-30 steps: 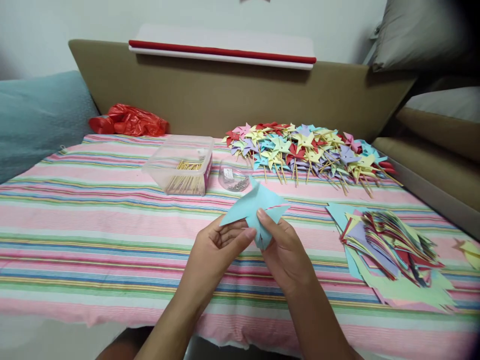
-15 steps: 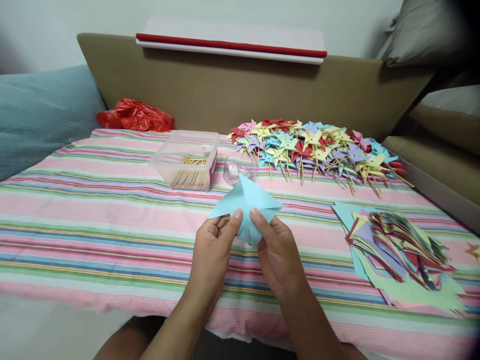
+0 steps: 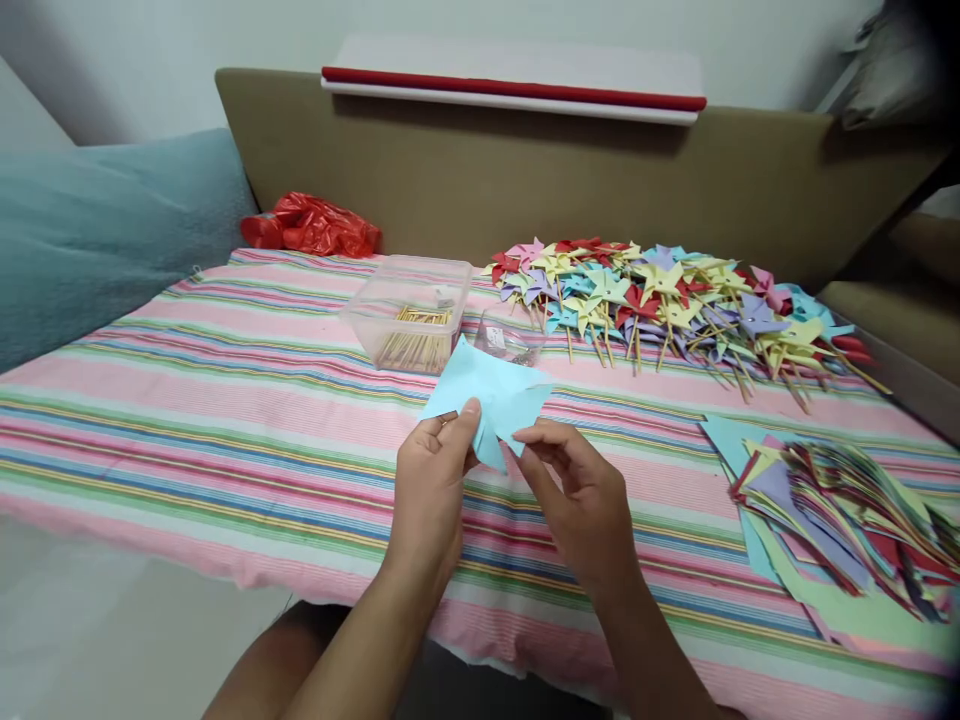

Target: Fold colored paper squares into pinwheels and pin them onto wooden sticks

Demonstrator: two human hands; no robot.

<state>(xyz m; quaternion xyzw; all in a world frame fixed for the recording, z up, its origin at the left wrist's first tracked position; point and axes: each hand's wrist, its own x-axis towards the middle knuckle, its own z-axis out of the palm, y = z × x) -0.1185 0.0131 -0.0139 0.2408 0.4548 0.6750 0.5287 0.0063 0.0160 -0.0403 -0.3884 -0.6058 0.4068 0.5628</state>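
Observation:
A light blue sheet of paper (image 3: 504, 385), cut into flaps, is held up in front of me over the striped cloth. My left hand (image 3: 435, 475) grips it from below, thumb on top and fingers behind the sheet. At its lower right corner, my right hand (image 3: 583, 495) pinches one flap between thumb and fingertips. Just beyond the paper stand a clear plastic box (image 3: 360, 315) with thin wooden sticks (image 3: 416, 345) inside and a small clear container (image 3: 517, 345) with a white label.
Many finished paper pinwheels (image 3: 637, 290) on sticks are heaped at the back right. Stacks of coloured paper (image 3: 840, 520) lie to the right on the striped cloth (image 3: 225, 430). A red plastic bag (image 3: 322, 225) rests at the back left, beside a blue cushion (image 3: 127, 220).
My right thumb has left the paper's middle, and that hand now pinches a lower right flap. The sheet looks flatter, its raised flaps lowered. The view has shifted slightly left.

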